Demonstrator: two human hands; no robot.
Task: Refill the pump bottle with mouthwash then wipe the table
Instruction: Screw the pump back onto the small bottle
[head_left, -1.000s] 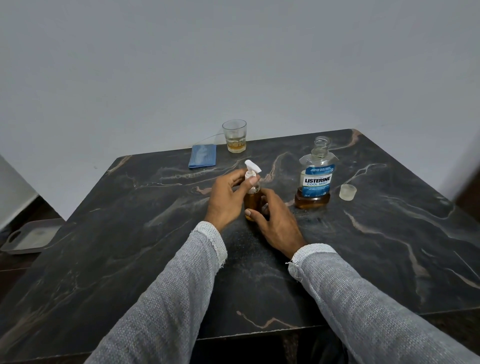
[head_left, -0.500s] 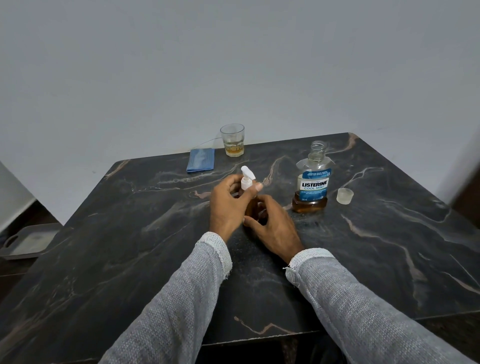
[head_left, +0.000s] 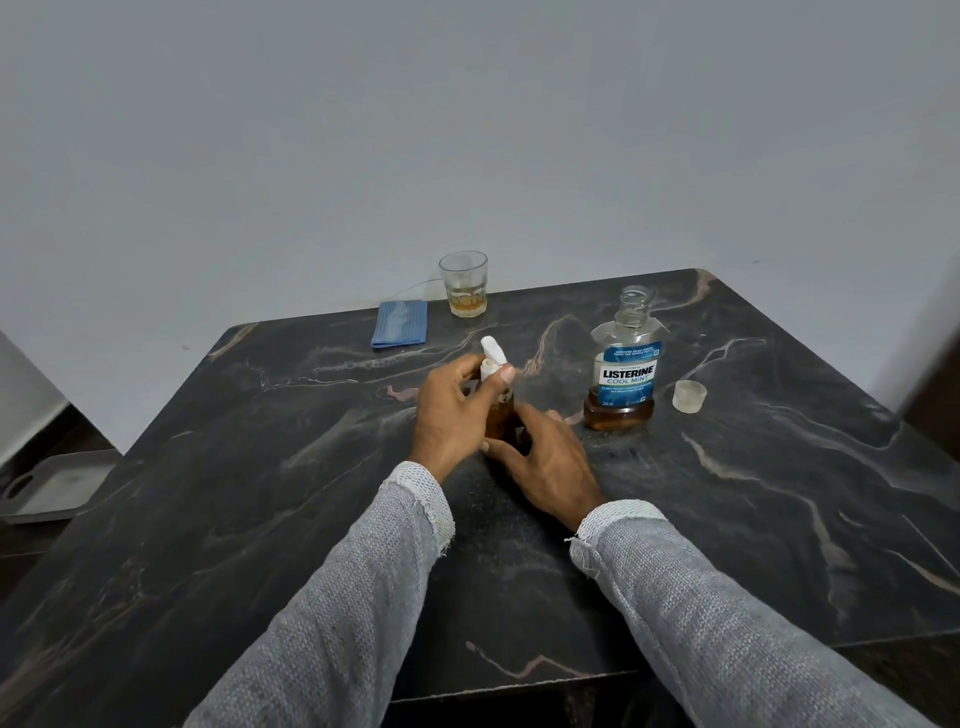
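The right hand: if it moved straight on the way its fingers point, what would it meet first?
The small amber pump bottle, which the right hand already holds at the base; nothing lies between.

Both forearms, in grey knit sleeves, reach out side by side from the near edge of the bench toward its middle. The left hand (head_left: 451, 410) is raised, its thumb and fingers pinching the white pump head (head_left: 492, 358). The right hand (head_left: 545, 457) sits lower, fingers curled round the amber pump bottle (head_left: 500, 415).
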